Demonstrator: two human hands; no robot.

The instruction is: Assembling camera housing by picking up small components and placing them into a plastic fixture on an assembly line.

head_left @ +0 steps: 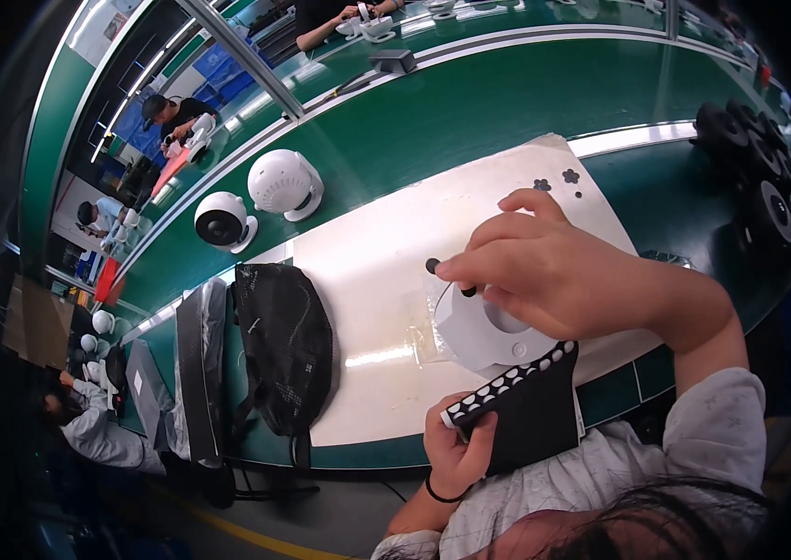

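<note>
at the far left of a green workbench (381,126), a co-worker (106,434) in a pale sleeve sits beside a line of white devices. a round white device with a black face (217,227) stands next to a larger, vented white device (278,183); both look assembled. a black mesh bag (285,350) lies along the left edge of a white mat (363,401). a small black disc (433,266) shows at the right hand's fingertips, above the mat. near the bench's front edge, the left hand (456,453) pinches, thumb against fingers, one end of a black sheet (531,401) edged with white round spots. just beyond the sheet, a rounded white housing (480,336) rests on the mat, apparently midway: its circular recess is bare, many spots line the sheet, and a second dark disc is half hidden. the right hand (545,275) arches over the housing, fingers bunched narrowly; whether they grip the disc cannot be told. farther right lie black flower-shaped pieces (571,175) and clustered black round parts (775,213).
</note>
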